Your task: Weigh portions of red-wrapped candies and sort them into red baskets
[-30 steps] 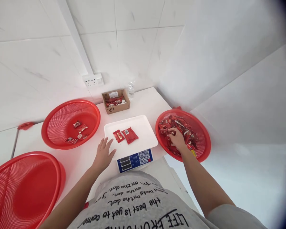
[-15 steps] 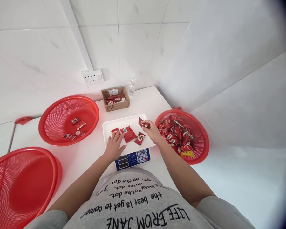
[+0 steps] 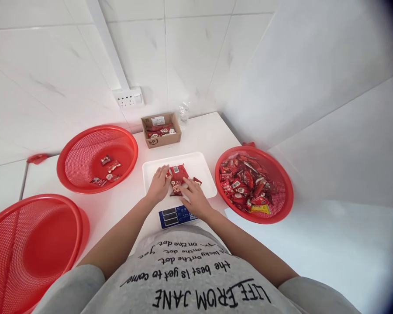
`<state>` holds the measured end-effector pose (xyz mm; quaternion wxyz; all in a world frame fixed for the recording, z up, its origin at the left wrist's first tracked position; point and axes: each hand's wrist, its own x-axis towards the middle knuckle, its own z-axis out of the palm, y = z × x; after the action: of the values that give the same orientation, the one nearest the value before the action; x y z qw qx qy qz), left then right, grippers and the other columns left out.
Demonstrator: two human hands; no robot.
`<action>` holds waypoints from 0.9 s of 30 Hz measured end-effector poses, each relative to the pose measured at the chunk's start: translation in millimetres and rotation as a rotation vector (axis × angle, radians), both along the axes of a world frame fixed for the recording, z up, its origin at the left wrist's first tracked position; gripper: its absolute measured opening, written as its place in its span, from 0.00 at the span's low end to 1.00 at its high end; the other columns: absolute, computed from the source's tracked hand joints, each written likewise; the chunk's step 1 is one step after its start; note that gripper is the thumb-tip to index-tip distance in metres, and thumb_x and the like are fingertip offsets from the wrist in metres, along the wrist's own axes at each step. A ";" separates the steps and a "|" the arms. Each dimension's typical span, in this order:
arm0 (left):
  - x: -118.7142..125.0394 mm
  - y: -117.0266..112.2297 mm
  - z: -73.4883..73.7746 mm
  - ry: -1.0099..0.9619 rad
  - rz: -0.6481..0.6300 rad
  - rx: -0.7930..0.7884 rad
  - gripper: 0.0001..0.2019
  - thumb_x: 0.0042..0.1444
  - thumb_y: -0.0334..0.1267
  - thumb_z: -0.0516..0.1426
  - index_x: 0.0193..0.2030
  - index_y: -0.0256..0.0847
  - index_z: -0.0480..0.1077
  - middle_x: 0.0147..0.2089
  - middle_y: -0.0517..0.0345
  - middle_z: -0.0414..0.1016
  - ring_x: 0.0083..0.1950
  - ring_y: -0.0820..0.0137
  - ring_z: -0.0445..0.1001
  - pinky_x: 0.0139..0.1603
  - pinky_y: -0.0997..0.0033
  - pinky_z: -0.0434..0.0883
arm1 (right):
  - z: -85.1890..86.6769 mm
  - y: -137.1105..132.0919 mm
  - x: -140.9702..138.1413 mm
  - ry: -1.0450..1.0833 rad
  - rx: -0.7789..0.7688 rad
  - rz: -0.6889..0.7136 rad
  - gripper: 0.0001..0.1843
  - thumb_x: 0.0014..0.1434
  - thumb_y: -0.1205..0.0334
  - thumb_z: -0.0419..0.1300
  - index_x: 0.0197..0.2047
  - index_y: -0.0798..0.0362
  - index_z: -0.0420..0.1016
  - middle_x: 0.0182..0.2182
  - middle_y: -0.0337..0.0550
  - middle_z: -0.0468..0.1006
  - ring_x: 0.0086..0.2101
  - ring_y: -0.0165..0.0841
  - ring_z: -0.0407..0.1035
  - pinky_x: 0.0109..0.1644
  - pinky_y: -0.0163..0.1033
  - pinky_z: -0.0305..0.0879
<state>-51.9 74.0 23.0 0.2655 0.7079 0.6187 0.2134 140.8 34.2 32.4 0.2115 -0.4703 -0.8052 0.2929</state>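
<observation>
On the white scale tray (image 3: 146,168), my left hand (image 3: 159,184) lies at the left side of the red packets, fingers stretched and partly over one of them. A larger red packet (image 3: 179,171) with a white barcode label lies between my hands. Just below it is a small red-brown snack packet (image 3: 176,188), which the fingertips of my right hand (image 3: 194,198) touch. Those fingers are spread. Another small packet (image 3: 197,181) shows partly beyond my right fingers, the rest hidden. The blue keypad panel (image 3: 170,217) of the scale is partly covered by my right wrist.
To the right stands a red basket (image 3: 286,198) heaped with red packets and one yellow packet (image 3: 260,209). At the left, a red basket (image 3: 63,163) holds several packets; another red basket (image 3: 80,231) is nearer. A cardboard box (image 3: 163,140) and clear plastic bottle (image 3: 184,114) stand behind.
My right hand has moved left and down over the tray and let go of the small packet it held. The packets now lie closer together, with my left hand beside them.
</observation>
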 end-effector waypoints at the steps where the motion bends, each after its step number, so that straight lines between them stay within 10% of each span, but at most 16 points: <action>1: -0.8 -1.3 1.7 -0.001 0.024 0.005 0.25 0.64 0.43 0.42 0.66 0.38 0.52 0.68 0.43 0.55 0.71 0.60 0.46 0.68 0.49 0.51 | -4.3 -1.1 2.4 -0.055 -0.002 -0.019 0.24 0.59 0.58 0.53 0.59 0.45 0.65 0.65 0.48 0.54 0.65 0.46 0.44 0.66 0.60 0.42; 10: 20.5 -29.7 7.8 0.292 -0.178 -0.172 0.37 0.57 0.55 0.52 0.70 0.44 0.44 0.73 0.46 0.39 0.72 0.52 0.35 0.67 0.41 0.42 | -30.5 24.4 24.0 -0.224 -0.069 -0.123 0.28 0.61 0.66 0.49 0.65 0.51 0.57 0.68 0.52 0.47 0.66 0.45 0.39 0.66 0.55 0.45; 27: 12.7 -40.8 -1.9 0.316 -0.116 -0.132 0.36 0.58 0.56 0.50 0.69 0.44 0.46 0.73 0.47 0.38 0.72 0.52 0.36 0.67 0.41 0.44 | -18.7 25.1 -6.2 -0.175 -0.077 -0.012 0.27 0.60 0.63 0.50 0.64 0.52 0.59 0.66 0.50 0.52 0.65 0.40 0.46 0.66 0.50 0.50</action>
<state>-39.2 33.2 21.1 0.2226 0.7482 0.6235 0.0430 134.5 59.3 13.8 0.1238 -0.5066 -0.8060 0.2800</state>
